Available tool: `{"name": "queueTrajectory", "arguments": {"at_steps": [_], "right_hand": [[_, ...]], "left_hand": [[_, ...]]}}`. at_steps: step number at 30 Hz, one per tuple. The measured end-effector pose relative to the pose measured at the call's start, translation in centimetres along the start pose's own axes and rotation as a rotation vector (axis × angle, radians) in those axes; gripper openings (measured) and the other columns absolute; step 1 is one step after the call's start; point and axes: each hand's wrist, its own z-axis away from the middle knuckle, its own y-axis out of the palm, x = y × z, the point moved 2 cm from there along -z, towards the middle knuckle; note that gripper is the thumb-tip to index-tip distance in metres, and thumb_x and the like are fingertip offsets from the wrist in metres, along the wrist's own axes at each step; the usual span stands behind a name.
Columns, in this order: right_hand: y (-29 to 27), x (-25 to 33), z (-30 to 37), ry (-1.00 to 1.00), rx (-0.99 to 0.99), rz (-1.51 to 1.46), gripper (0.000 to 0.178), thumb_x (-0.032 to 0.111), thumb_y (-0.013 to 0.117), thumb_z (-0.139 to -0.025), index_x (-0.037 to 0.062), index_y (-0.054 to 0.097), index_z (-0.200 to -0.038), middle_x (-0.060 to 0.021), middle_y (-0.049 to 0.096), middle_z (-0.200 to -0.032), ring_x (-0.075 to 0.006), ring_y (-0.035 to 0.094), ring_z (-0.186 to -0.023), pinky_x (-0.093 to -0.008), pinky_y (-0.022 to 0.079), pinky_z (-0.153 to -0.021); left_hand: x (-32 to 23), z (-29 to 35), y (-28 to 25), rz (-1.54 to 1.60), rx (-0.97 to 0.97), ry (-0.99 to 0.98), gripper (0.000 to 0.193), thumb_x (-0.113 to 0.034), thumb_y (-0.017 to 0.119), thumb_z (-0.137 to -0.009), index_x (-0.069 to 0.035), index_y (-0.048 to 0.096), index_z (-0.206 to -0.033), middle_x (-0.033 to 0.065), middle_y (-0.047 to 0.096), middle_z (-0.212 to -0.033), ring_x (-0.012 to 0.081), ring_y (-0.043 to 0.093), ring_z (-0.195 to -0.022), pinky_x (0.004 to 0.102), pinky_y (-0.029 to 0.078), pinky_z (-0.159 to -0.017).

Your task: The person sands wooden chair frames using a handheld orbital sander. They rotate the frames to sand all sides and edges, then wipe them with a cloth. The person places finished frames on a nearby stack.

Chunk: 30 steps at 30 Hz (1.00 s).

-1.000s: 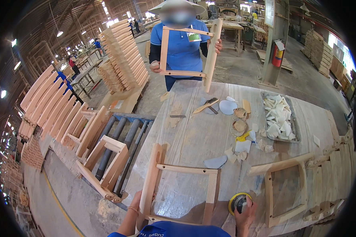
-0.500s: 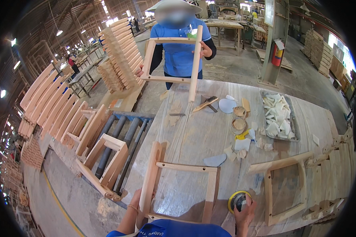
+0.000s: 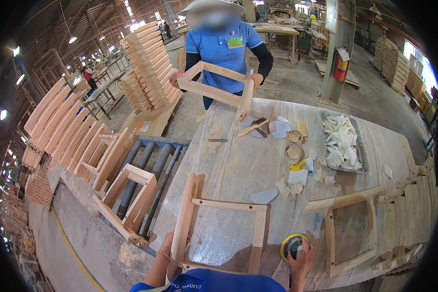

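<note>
A pale wooden frame (image 3: 228, 206), made of a thick rounded leg and thinner rails with holes, lies on the table right in front of me. My left hand (image 3: 167, 245) is closed round the leg on its left side, with the fingers partly hidden behind the wood. To the right of the frame, my right hand (image 3: 301, 260) grips a round sander (image 3: 287, 243) with a yellow rim and dark top. The sander rests against the tabletop, apart from the frame. Its underside is hidden.
Across the table (image 3: 219, 170) a co-worker in blue holds another wooden frame (image 3: 214, 93). A brush (image 3: 252, 127), putty tubs (image 3: 293, 153) and sandpaper pieces (image 3: 264, 196) lie mid-table. A tray of white scraps (image 3: 343, 143) stands right, beyond another frame (image 3: 330, 238). Left is a roller conveyor (image 3: 136, 187).
The co-worker's frame has tipped from upright to nearly flat and come lower, its leg end now near the far table edge. My hands, the sander and my frame have stayed nearly still.
</note>
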Motion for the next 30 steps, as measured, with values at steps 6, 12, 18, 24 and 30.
{"name": "queueTrajectory", "arguments": {"at_steps": [6,12,18,24,30], "right_hand": [[-0.09,0.13,0.02,-0.016,-0.010,-0.015,0.082,0.011,0.083,-0.063,0.0165,0.051,-0.139,-0.0185,0.050,-0.124,-0.0396,0.056,-0.115,-0.0451,0.051,-0.091],[0.05,0.02,0.03,-0.037,-0.020,-0.001,0.081,0.011,0.082,-0.064,0.0164,0.051,-0.139,-0.0184,0.050,-0.124,-0.0393,0.055,-0.116,-0.0452,0.051,-0.091],[0.28,-0.30,0.05,-0.072,-0.048,-0.005,0.084,0.012,0.083,-0.064,0.0172,0.049,-0.140,-0.0185,0.050,-0.124,-0.0386,0.055,-0.117,-0.0455,0.051,-0.090],[0.45,-0.52,0.11,-0.105,-0.072,0.005,0.085,0.011,0.084,-0.063,0.0186,0.048,-0.140,-0.0173,0.050,-0.123,-0.0384,0.055,-0.116,-0.0464,0.051,-0.088],[0.52,-0.47,0.08,-0.110,-0.062,-0.004,0.086,0.011,0.084,-0.062,0.0169,0.048,-0.139,-0.0174,0.049,-0.123,-0.0382,0.056,-0.114,-0.0460,0.052,-0.087]], "left_hand": [[0.00,-0.08,-0.13,-0.015,0.037,0.025,0.037,-0.018,0.044,-0.101,0.012,0.062,-0.113,0.0201,0.072,-0.093,0.0254,0.072,-0.077,0.0321,0.061,-0.070],[-0.07,-0.04,-0.18,0.003,0.015,0.001,0.038,-0.018,0.043,-0.102,0.012,0.061,-0.116,0.0208,0.071,-0.096,0.0256,0.072,-0.077,0.0330,0.061,-0.071],[-0.08,-0.07,-0.21,-0.020,0.026,0.000,0.038,-0.019,0.042,-0.103,0.011,0.059,-0.120,0.0215,0.071,-0.096,0.0258,0.072,-0.077,0.0331,0.061,-0.071],[0.07,-0.35,-0.44,-0.027,0.016,0.003,0.039,-0.020,0.043,-0.103,0.010,0.059,-0.120,0.0212,0.071,-0.094,0.0268,0.072,-0.077,0.0335,0.062,-0.069],[0.14,-0.55,-0.31,0.104,-0.001,-0.028,0.037,-0.018,0.043,-0.103,0.012,0.058,-0.119,0.0254,0.069,-0.093,0.0316,0.072,-0.078,0.0372,0.063,-0.066]]}}
